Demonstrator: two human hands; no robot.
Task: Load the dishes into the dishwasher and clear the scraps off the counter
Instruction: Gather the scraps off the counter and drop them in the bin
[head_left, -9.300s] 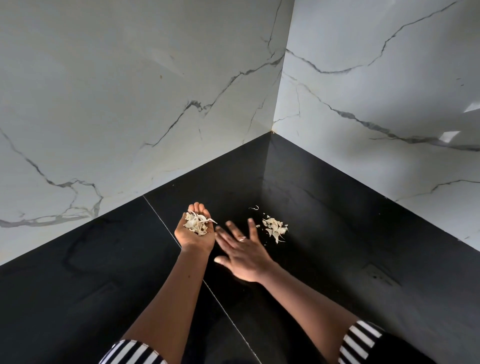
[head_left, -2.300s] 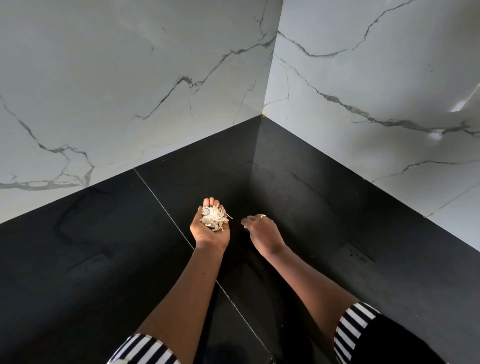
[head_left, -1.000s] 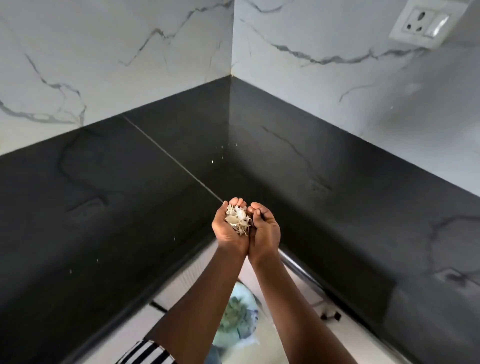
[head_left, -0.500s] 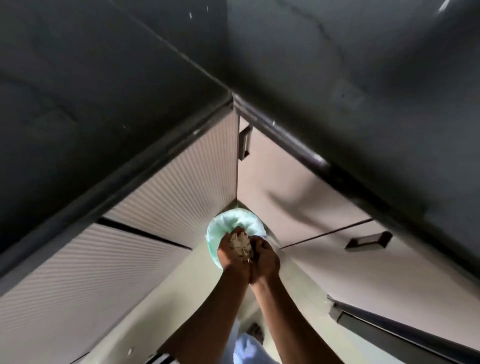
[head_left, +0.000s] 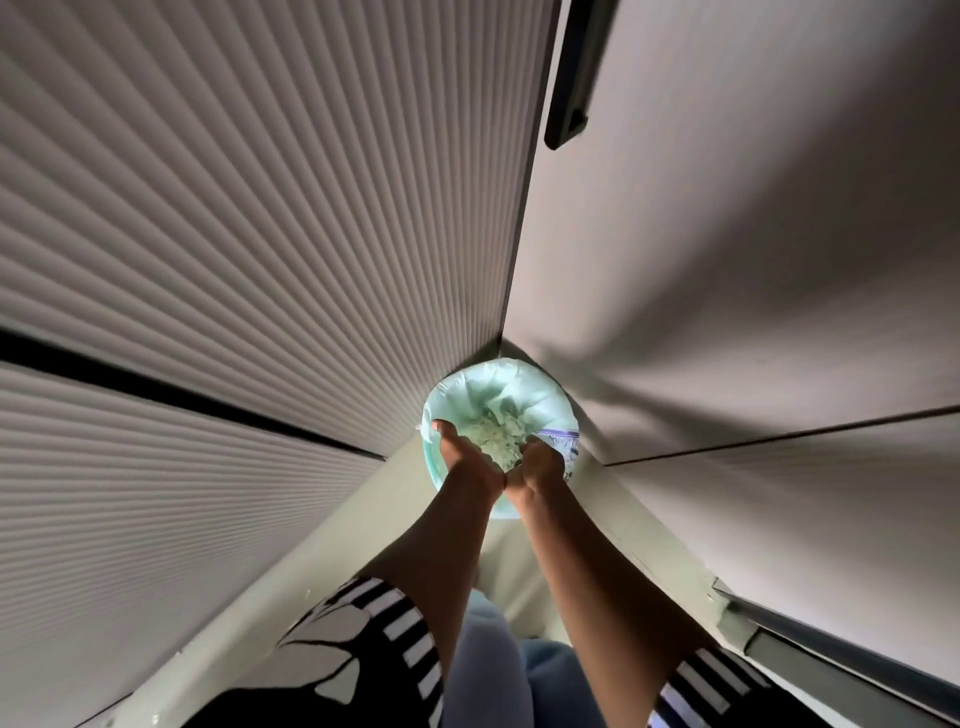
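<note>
Head view: I find the left hand (head_left: 464, 460) and right hand (head_left: 541, 460) heel to heel over the round, pale-green-lined bin (head_left: 498, 375). Pale shredded scraps (head_left: 494, 437) sit between them. The fingers are hidden, so I cannot tell the grip. Recommend parting the hands low, inside the liner.

To my left the pale ribbed cabinet front (head_left: 260, 234) is matt and finely grooved; to my right the plain grey cabinet door (head_left: 753, 234) is smooth and matt. The mint-green bin liner (head_left: 498, 387) is thin, crinkled plastic with a slight sheen. My striped sleeve (head_left: 395, 629) is cloth.
</note>
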